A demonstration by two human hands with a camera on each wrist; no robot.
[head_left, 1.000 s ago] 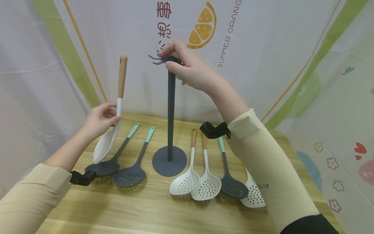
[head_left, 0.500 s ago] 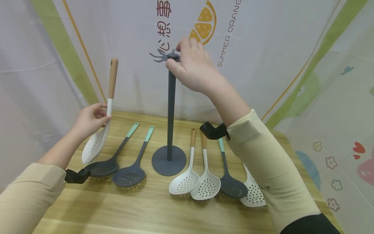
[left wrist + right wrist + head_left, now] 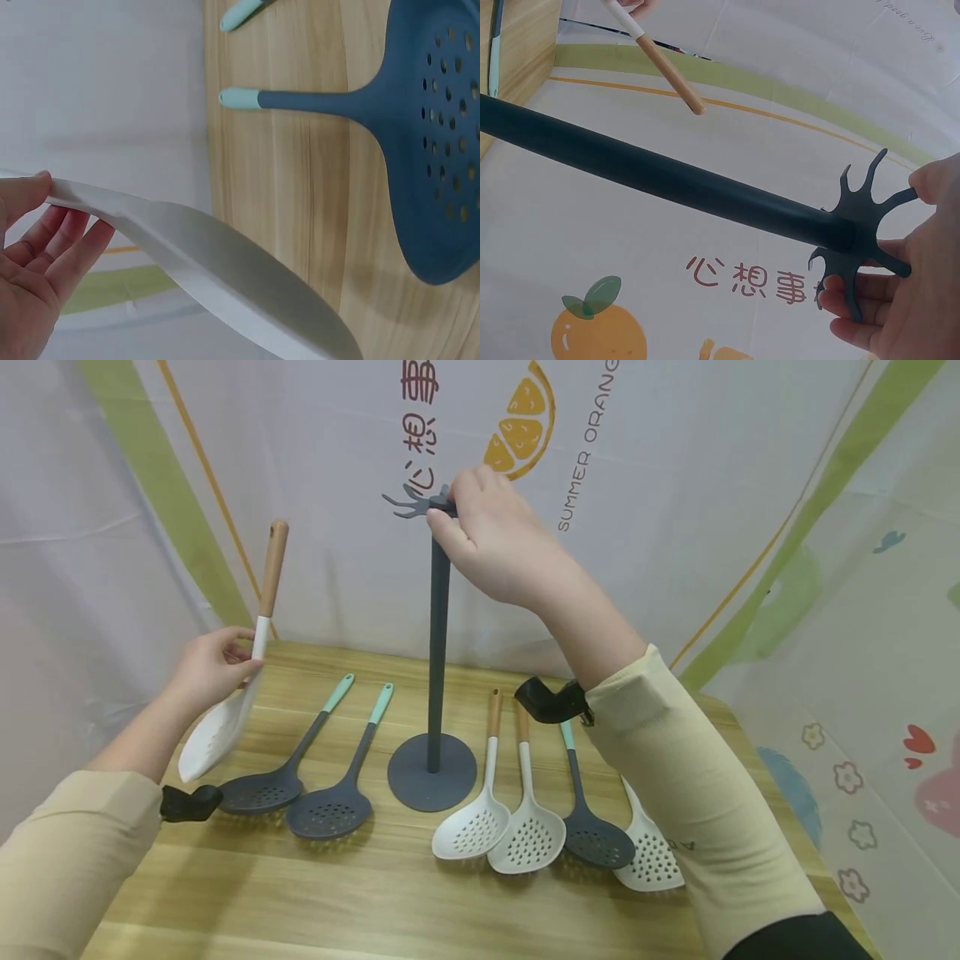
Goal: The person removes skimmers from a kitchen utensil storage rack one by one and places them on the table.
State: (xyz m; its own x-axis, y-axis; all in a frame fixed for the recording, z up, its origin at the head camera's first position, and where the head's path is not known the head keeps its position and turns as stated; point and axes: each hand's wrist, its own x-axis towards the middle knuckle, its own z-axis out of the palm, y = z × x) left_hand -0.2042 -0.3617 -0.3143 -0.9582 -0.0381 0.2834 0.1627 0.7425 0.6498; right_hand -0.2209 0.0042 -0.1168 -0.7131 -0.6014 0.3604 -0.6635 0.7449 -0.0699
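Observation:
My left hand (image 3: 206,670) pinches the white neck of a slotted spoon (image 3: 272,568) with a wooden handle. The spoon is off the table at the left, handle up and bowl (image 3: 232,262) down. My right hand (image 3: 498,543) grips the hooked top (image 3: 857,229) of a dark grey utensil stand (image 3: 438,643), with thumb and fingers among its prongs. The stand is upright on its round base, and no utensil hangs on the hooks in view. Below the held spoon lies a dark slotted spoon (image 3: 262,791) with a mint handle tip; another dark slotted spoon (image 3: 330,812) is beside it.
Right of the base, two white slotted spoons (image 3: 472,831) overlap at their bowls. A dark slotted spoon (image 3: 598,842) and a white one (image 3: 651,860), partly behind my right sleeve, lie farther right. A printed curtain (image 3: 337,460) surrounds the wooden table (image 3: 360,902).
My left hand has carried the white slotted spoon leftward, away from the stand, and its handle leans more to the right. The stand's hooks have turned under my right hand, which has shifted its grip.

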